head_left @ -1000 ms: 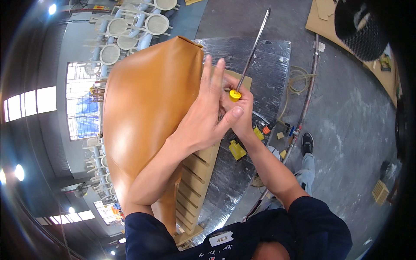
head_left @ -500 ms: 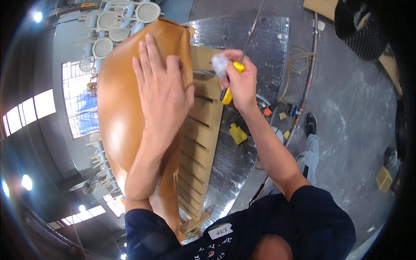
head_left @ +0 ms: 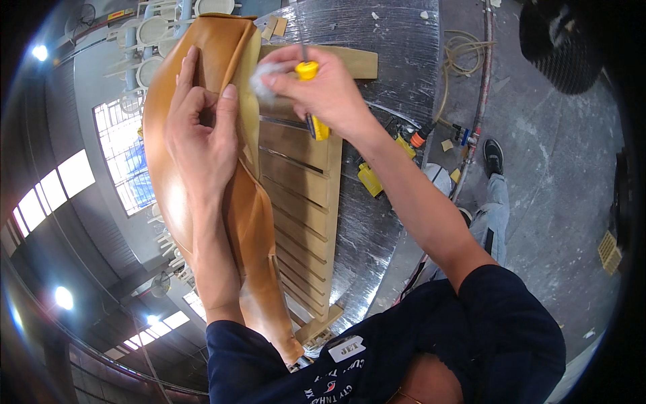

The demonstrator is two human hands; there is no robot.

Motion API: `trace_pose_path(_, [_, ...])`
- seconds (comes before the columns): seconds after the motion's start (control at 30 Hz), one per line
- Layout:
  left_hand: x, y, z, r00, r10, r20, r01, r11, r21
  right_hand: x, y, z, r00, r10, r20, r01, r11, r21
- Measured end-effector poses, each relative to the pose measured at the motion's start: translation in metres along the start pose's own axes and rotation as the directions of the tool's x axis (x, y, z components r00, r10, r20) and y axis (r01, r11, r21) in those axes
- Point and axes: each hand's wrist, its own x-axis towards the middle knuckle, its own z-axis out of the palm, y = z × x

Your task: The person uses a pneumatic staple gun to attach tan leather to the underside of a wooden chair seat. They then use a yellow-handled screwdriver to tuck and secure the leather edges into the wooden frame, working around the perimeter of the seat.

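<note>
A piece of furniture covered in tan leather (head_left: 171, 161) stands on its side before me, joined to a slatted wooden frame (head_left: 299, 151). My left hand (head_left: 202, 131) is closed on the leather near its upper edge, thumb toward the fold. Beside that fold, a strip of pale yellow foam (head_left: 250, 108) shows where the leather is drawn back. My right hand (head_left: 323, 87) holds a screwdriver (head_left: 319, 128) with a yellow and black handle, its metal shaft pointing away from me. A whitish, see-through wad (head_left: 268, 79) sits at the same hand's fingertips, close to the foam.
Shiny film covers the work table (head_left: 370, 236). A yellow tool or container (head_left: 369, 179) and an orange-tipped hose fitting (head_left: 418, 139) lie right of the frame. A coiled hose (head_left: 464, 50) rests farther right. White chair frames (head_left: 151, 30) are stacked beyond the leather.
My right hand has moved left to the foam with the screwdriver and wad. My left hand has gone from lying flat to gripping the leather, and the foam strip now shows.
</note>
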Motion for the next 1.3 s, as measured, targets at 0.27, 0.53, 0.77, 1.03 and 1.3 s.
trace_pose_path(0.27, [0.011, 0.004, 0.007, 0.911, 0.409, 0.060, -0.405, 0.854, 0.327, 0.015, 0.014, 0.022, 0.903, -0.335, -0.269, 0.143, 0.825, -0.547])
trace_pose_path(0.53, [0.005, 0.000, 0.006, 0.972, 0.236, -0.007, -0.224, 0.931, 0.288, -0.100, 0.026, -0.049, 0.994, 0.071, -0.085, -0.104, 0.860, -0.500])
trace_pose_path(0.77, [0.007, -0.002, 0.006, 0.965, 0.261, 0.008, -0.252, 0.926, 0.282, -0.117, 0.045, -0.050, 1.000, -0.006, 0.017, 0.014, 0.830, -0.558])
trace_pose_path(1.03, [-0.002, 0.009, 0.019, 0.956, 0.286, 0.063, -0.293, 0.928, 0.231, -0.106, 0.056, -0.033, 1.000, 0.008, 0.012, -0.001, 0.890, -0.455])
trace_pose_path(1.3, [-0.005, 0.011, 0.024, 0.940, 0.326, 0.099, -0.339, 0.921, 0.191, -0.078, 0.048, 0.005, 0.998, 0.036, -0.047, -0.051, 0.930, -0.364])
